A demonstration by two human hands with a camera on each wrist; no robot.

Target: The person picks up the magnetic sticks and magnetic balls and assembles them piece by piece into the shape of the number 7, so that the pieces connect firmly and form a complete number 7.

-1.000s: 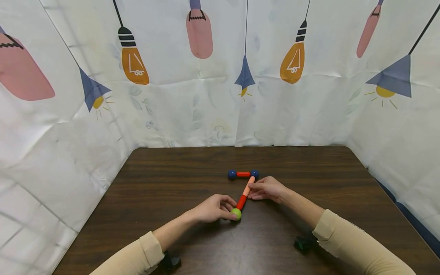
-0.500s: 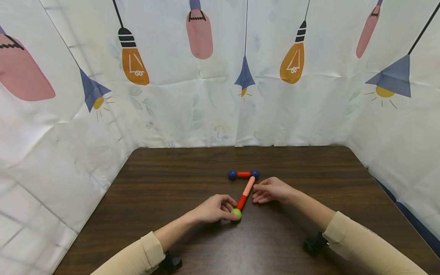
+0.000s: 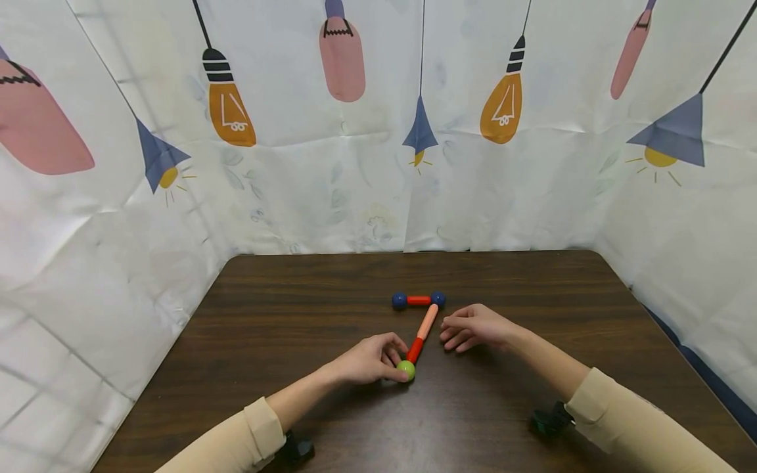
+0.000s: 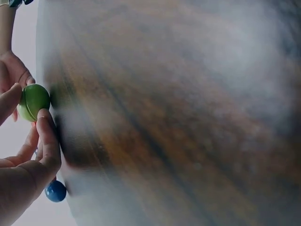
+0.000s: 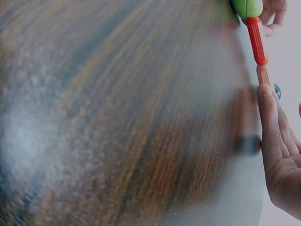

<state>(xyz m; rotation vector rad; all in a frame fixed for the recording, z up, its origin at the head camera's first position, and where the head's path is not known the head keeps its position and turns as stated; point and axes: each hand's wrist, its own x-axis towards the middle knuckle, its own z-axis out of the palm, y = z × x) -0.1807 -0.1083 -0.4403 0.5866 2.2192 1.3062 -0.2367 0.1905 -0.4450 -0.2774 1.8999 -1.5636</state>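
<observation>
My left hand [image 3: 369, 359] pinches a green ball [image 3: 406, 370] between thumb and fingers; the left wrist view shows a seam round the ball [image 4: 35, 102]. A red rod [image 3: 415, 350] runs from the ball toward the far side, end to end with a salmon-pink rod [image 3: 428, 322]. The pink rod's far end meets the right one of two blue balls [image 3: 438, 299]. Between that one and the left blue ball [image 3: 399, 301] lies a second red rod [image 3: 418, 300]. To the right of the pink rod, my right hand [image 3: 478, 327] holds nothing, its fingers loosely bent.
All the pieces lie on a dark brown wooden table [image 3: 307, 282]. Behind it and at both sides hangs a white curtain [image 3: 284, 184] printed with lamps and bulbs. Dark wrist cameras sit under both cream sleeves [image 3: 633, 420].
My right hand has let go of the pink rod and drawn back to the right. The left hand stays on the green ball, and the joined pieces hold their place.
</observation>
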